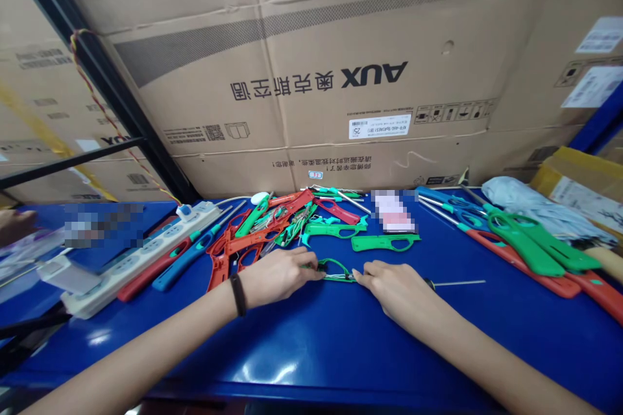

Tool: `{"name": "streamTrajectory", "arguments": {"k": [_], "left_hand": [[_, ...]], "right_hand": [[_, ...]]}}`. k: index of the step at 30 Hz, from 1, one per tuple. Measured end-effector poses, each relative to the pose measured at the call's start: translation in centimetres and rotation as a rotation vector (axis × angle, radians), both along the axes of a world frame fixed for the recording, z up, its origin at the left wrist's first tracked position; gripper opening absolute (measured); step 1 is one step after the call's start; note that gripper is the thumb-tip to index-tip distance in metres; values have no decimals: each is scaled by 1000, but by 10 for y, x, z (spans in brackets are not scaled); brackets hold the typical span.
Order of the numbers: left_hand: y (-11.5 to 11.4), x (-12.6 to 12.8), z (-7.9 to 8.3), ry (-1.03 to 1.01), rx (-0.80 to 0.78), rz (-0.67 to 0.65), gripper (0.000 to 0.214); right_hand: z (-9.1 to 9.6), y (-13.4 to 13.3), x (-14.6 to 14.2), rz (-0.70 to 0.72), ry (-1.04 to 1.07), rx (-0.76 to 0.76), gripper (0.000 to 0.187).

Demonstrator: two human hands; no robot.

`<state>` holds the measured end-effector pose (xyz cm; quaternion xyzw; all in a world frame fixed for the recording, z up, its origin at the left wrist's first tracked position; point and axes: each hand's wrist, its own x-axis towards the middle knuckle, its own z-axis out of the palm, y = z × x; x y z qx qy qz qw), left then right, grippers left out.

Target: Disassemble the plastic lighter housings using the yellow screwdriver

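Both my hands rest on the blue table (311,343), meeting over a small green plastic handle piece (335,269). My left hand (277,275), with a black band on its wrist, pinches the piece's left end with closed fingers. My right hand (389,288) pinches its right end, fingers curled. A thin metal rod (460,283) sticks out to the right from under my right hand. Just behind the hands lies a pile of red and green handle shells (287,224).
A white power strip (136,259) lies at the left beside a blue lighter-shaped tool (187,262). Finished green, red and blue long tools (525,246) lie at the right, next to a folded umbrella (545,214). Big cardboard boxes (316,78) wall the back.
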<state>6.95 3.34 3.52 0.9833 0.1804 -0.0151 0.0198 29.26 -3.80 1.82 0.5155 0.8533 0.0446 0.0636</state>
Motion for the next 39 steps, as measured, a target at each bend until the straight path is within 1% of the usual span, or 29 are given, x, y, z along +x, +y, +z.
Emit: {"name": "streamTrajectory", "arguments": {"k": [2,4,6,8,11,15,19,23,26,31,33,36,39], "left_hand": [[-3,-8,-5,-19,69,-47,31],[-6,-12,-9,-66,62,-51,30],[-7,-14,-15,-145,18,-16,27],[-9,-14,-21,-237,-20,46,24],[-11,-12,-33,-367,-5,108,21],[-13,-13,-43,-514,60,95,21],[-15,-15,-41,-608,63,87,17],[-16,-21,-35,-586,22,99,16],[-16,-30,-30,-547,15,137,20],[-15,-55,-22,-521,80,225,24],[-16,-60,-21,-528,76,264,24],[-17,-57,-23,-530,1,297,19],[-18,-43,-28,-511,-69,353,20]], "right_hand": [[2,1,-1,-15,-5,-9,42],[4,1,-1,-26,2,-16,40],[4,2,-2,-25,9,-15,38],[3,2,-1,-16,6,-4,38],[-4,1,2,2,8,40,37],[-17,1,11,32,103,121,33],[-26,0,19,81,218,180,35],[-26,-1,22,91,261,186,33],[-24,-1,23,77,305,188,28],[-24,-1,23,1,402,187,22],[-24,-1,23,0,433,183,21],[-25,0,23,13,458,176,20],[-23,1,22,-5,473,148,19]]}}
